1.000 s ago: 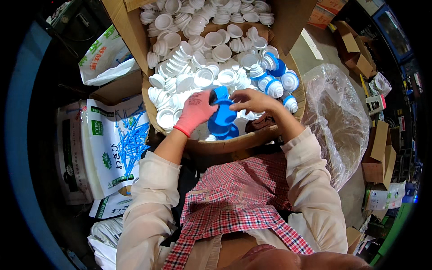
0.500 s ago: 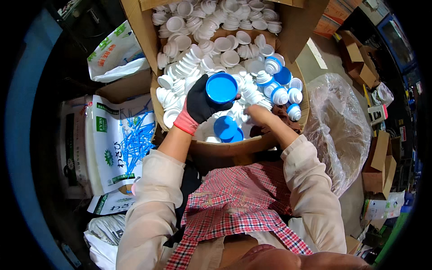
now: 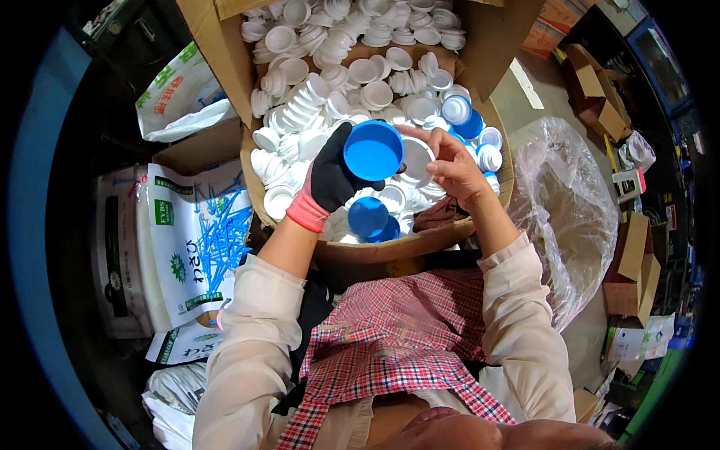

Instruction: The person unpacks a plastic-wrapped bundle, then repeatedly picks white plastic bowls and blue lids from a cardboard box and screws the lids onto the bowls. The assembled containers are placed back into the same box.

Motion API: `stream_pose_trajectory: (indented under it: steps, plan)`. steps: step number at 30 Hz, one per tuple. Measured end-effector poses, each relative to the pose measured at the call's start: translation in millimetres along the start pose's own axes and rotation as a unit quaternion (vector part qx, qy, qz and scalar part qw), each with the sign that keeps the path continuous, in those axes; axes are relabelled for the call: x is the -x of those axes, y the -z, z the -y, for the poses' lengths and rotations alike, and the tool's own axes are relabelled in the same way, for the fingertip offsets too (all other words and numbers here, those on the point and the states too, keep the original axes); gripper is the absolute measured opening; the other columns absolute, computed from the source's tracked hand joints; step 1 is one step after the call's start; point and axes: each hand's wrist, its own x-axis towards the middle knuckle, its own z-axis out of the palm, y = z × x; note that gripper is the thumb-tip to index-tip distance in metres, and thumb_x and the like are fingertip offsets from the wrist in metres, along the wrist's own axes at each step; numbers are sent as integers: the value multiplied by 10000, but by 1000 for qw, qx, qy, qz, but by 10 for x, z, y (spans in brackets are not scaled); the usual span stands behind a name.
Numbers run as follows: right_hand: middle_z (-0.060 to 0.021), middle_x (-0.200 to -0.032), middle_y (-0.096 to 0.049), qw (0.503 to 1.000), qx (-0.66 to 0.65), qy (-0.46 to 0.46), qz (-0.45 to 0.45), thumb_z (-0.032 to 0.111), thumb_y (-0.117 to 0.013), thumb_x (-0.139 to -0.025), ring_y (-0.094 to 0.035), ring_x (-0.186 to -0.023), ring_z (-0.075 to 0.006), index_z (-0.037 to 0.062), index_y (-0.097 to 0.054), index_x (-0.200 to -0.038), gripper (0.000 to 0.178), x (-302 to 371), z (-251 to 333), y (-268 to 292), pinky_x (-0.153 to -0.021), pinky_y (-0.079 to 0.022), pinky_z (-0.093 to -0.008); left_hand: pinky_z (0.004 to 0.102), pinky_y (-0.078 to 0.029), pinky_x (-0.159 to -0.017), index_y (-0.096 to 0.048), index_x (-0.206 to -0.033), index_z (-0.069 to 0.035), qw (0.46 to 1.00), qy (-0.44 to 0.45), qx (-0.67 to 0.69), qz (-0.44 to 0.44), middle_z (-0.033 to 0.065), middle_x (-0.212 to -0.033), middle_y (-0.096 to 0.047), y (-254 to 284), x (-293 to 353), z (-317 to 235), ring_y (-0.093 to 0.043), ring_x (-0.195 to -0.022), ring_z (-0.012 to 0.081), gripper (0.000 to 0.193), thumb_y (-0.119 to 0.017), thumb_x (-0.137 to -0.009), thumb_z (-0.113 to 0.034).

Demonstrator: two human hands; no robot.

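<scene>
My left hand point(image 3: 330, 178), in a black glove with a pink cuff, grips a round blue cap point(image 3: 373, 151) with its hollow side facing up. Close beside it, my bare right hand point(image 3: 463, 171) holds a white ribbed plastic cap point(image 3: 415, 162) between thumb and fingers. Both hands are over a cardboard box point(image 3: 360, 251) heaped with white ribbed caps point(image 3: 315, 96). Two loose blue caps point(image 3: 367, 217) lie at the box's near side. To the right of my right hand, several white caps with blue caps point(image 3: 470, 126) fitted or lying among them can be seen.
A clear plastic bag point(image 3: 562, 217) stands right of the box. On the left, blue plastic sticks point(image 3: 219, 232) lie on a white printed sack point(image 3: 176, 255), with another white bag point(image 3: 180, 101) farther back. Open cardboard cartons point(image 3: 632, 262) line the right side. A brown cloth point(image 3: 441, 215) lies inside the near rim.
My right hand has come up from the caps at the box's right side and now holds a white cap next to the blue one. The left hand keeps its blue cap almost in place.
</scene>
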Motion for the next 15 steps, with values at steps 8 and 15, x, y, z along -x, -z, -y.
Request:
stream_pose_trajectory:
  steps: [8,15]
  plan:
    - [-80,-1292,-523,994,-76,-25,-76,76,-787,-667,-554,-1116,-205,116,-506,-1199,603,165,97,-7,-875,-520,-328,413,-550,-850,-393,-1369,-22,991,-100,-89,16,202,-1297,-533,131,-58,33,-579,-1140,308,546,-475,-981,-397]
    - [-88,-1411,-457,781,584,207,80,62,-790,-652,-493,-1210,-293,114,-645,-1149,521,360,444,-375,-971,-460,-398,334,-550,-801,-420,-1350,-38,935,-167,-313,-11,165,-1231,-555,415,-34,103,-615,-1041,234,446,-475,-997,-304]
